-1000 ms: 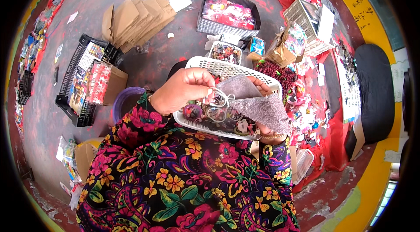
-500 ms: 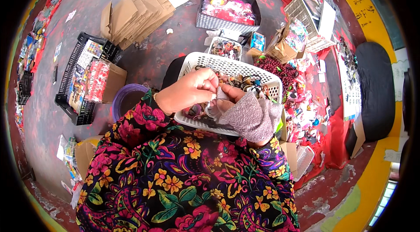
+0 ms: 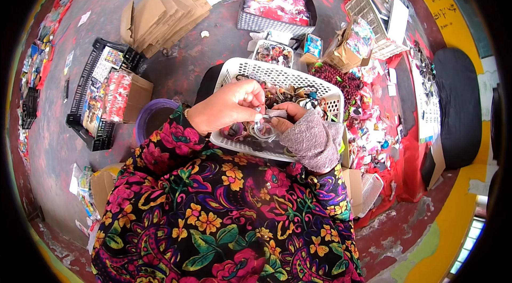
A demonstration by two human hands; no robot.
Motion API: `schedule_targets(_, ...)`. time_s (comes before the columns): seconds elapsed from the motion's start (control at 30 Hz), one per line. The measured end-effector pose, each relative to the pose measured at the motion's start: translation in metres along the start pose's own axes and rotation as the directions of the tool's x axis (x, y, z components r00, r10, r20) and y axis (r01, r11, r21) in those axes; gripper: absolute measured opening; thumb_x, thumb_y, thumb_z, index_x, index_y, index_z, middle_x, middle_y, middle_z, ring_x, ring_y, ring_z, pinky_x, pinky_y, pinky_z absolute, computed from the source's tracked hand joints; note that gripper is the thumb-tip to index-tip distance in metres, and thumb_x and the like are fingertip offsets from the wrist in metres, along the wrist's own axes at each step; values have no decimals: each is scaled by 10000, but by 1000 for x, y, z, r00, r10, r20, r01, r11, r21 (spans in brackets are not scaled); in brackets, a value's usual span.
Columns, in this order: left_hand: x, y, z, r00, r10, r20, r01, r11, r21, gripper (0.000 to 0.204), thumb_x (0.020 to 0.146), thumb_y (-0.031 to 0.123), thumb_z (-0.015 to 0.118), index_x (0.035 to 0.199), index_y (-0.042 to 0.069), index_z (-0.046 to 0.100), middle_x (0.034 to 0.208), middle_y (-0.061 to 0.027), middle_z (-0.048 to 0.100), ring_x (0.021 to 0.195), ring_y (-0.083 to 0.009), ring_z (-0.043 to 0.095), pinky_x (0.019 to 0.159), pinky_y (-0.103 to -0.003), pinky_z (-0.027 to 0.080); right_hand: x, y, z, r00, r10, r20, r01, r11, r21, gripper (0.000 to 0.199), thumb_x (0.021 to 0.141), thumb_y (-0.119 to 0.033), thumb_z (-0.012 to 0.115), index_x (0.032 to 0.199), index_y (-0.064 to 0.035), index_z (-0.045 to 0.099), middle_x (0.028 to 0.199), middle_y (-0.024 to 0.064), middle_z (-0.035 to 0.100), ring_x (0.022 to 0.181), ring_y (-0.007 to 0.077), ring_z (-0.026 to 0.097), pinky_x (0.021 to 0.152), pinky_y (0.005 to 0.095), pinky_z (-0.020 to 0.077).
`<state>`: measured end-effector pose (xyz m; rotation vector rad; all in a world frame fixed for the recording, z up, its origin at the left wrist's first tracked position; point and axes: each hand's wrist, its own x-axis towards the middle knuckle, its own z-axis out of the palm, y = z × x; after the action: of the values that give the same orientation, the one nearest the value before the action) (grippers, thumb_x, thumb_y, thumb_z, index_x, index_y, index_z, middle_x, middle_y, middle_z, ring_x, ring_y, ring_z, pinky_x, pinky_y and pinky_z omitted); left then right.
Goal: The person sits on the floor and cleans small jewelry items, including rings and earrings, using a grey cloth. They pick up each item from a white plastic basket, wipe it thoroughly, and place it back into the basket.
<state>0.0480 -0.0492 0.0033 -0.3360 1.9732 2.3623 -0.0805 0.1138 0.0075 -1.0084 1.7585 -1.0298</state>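
Over a white perforated basket (image 3: 234, 73), both my hands meet at their fingertips. My left hand (image 3: 230, 104) is pinched, with its thumb and forefinger at a small greyish band (image 3: 273, 114), whose exact kind is hard to make out. My right hand (image 3: 286, 117) is closed on the other side of that band. Speckled mauve cloth (image 3: 314, 141) wraps the right wrist and the back of that hand. Pale loops (image 3: 263, 132) show just below the fingers. Inside the basket lies a jumble of dark and coloured hair ties (image 3: 298, 96), partly hidden by my hands.
A purple bucket (image 3: 154, 115) stands left of the basket, near a black crate (image 3: 88, 117). Beyond are a small white basket (image 3: 273, 54), a patterned box (image 3: 274, 24) and folded cardboard (image 3: 165, 19). Dark red beads (image 3: 341, 83) and scattered small goods lie at right.
My hands stay together above the basket. The right hand and its mauve cloth have turned and shifted slightly down, uncovering more of the fingers and the pale loops beneath.
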Motion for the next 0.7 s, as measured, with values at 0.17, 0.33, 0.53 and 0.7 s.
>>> schedule_targets(0.17,3,-6,2,997,80,-4,-80,994,79,219,767,-62,555,918,48,440,836,-5,497,786,-71,503,682,-214,419,0,6,6,999,30,-25,-19,934,358,214,825,-105,542,1024,-27,547,815,32,601,689,73,530,599,216,429)
schedule_targets(0.33,4,-12,6,992,129,-15,-126,984,127,243,752,-71,573,918,46,441,829,7,459,763,-57,462,679,-216,406,1,6,6,999,32,-13,-26,947,319,205,819,-97,543,1011,-24,545,823,38,602,704,89,537,620,230,435)
schedule_targets(0.53,6,-16,9,989,145,27,-147,978,149,239,750,-73,580,911,45,450,840,8,463,766,-55,457,693,-223,407,-6,-15,4,975,-195,-104,135,898,-418,130,767,-151,588,843,-46,572,708,79,593,618,179,571,577,290,443)
schedule_targets(0.7,5,-16,11,998,61,7,-61,990,130,221,753,-56,586,902,44,457,826,9,470,754,-53,457,683,-222,405,-7,-6,3,916,-390,-93,223,689,-689,137,728,-174,602,796,-57,581,684,121,581,625,281,573,571,340,441)
